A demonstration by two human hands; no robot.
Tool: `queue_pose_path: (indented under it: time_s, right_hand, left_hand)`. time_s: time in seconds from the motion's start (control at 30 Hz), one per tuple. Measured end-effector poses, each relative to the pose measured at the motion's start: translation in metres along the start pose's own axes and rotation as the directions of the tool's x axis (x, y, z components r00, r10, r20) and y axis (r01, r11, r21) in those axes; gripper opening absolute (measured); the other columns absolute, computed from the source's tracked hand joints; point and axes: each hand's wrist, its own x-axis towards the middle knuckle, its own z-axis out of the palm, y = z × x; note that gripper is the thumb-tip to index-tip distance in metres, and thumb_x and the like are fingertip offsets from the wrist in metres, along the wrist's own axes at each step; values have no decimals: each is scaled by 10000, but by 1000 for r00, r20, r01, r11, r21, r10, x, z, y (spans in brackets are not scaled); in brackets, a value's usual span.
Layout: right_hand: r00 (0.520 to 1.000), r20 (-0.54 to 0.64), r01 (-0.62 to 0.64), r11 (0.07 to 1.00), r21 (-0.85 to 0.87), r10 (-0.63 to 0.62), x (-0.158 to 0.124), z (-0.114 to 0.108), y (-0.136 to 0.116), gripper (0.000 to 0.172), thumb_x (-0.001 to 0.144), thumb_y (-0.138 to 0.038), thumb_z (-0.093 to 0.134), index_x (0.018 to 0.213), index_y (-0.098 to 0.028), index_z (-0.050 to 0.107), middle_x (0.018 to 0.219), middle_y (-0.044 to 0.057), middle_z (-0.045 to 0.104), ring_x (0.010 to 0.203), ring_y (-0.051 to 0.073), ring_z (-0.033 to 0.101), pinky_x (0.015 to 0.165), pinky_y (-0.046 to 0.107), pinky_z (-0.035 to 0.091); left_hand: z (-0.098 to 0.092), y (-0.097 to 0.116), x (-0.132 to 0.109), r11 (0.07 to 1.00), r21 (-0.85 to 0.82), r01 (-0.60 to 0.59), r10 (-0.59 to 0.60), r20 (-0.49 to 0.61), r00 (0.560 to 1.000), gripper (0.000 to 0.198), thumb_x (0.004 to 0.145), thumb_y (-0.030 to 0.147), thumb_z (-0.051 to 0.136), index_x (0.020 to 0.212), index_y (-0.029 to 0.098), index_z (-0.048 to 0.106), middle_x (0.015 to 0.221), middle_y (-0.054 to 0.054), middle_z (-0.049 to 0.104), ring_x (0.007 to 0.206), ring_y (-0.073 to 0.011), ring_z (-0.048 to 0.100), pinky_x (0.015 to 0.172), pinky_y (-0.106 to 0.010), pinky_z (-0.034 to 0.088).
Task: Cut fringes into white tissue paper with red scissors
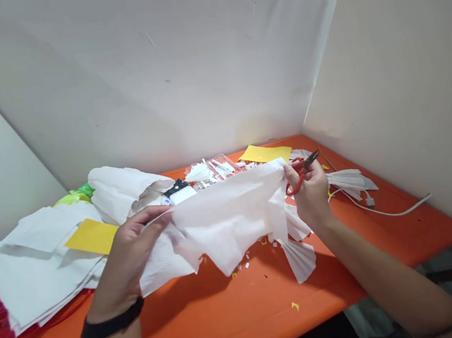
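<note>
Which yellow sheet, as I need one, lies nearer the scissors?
The back yellow sheet, just behind the red scissors; the other yellow sheet tops the left paper stack.

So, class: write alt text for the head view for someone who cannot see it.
Over an orange table, the left hand pinches a crumpled white tissue paper sheet while the right hand holds red-handled scissors at its right edge. A stack of white paper with a yellow square lies left; a white cable lies right.
</note>
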Motion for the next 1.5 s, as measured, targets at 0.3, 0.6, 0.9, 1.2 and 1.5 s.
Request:
queue_pose_path:
  time_s: [0.3, 0.6, 0.9, 1.2, 1.5]
  right_hand:
    - [982, 141, -126, 992, -23, 128, 2, 1, 6, 311, 754, -375, 791, 878, -214, 555, 819, -6, 610, 735, 149, 579, 661, 271, 459]
    - [803, 441, -349, 916, -196, 401, -11, 12, 18, 342, 663, -371, 821, 816, -209, 562, 759, -14, 613, 659, 143, 523, 579, 261, 386]
    - [849, 434, -223, 949, -221, 301, -16, 12, 36, 303, 728, -345, 776, 852, -218, 531, 806, -8, 622, 710, 157, 577, 621, 272, 428]
    - [693, 561, -98, 829, -550, 454, -21, 7, 20, 361, 799, -504, 720, 866, -246, 477, 713, -29, 632, 588, 157, 534, 515, 261, 351]
    - [596, 684, 263, 703, -661, 420, -23, -2, 10, 283, 797, -376, 723, 907, -248, 496, 793, -33, 621, 660, 150, 501, 556, 259, 322]
  left_hand:
    - [-41, 1, 11, 953, 142, 267, -287, 139, 948, 666, 695, 535, 840, 1219, 164, 665, 893, -34, 770, 736, -213, 690, 601, -262, 534]
    - [-45, -3, 35, 387, 906, -172, 177, 109, 978, 273, 927, 364, 558, 1087, 195, 700, 1036, -37, 751, 919, -251, 673, 782, -303, 477]
    - [95, -44, -41, 180, 575, -798, 304, 739, 601, 326, 953, 367, 603, 1231, 198, 624, 1237, -120, 679, 1162, -296, 612, 979, -419, 493]
    - [91, -107, -21, 229, 689, -687, 226, 649, 727, 704, 912, 501, 614, 1501, 163, 429, 1598, -198, 387, 1480, -399, 322, 1163, -622, 294]
    - [92, -113, -24, 196, 768, -610, 196, 579, 792, 724, 927, 519, 567, 1545, 186, 391, 1644, -168, 312, 1515, -389, 248, 1172, -641, 252]
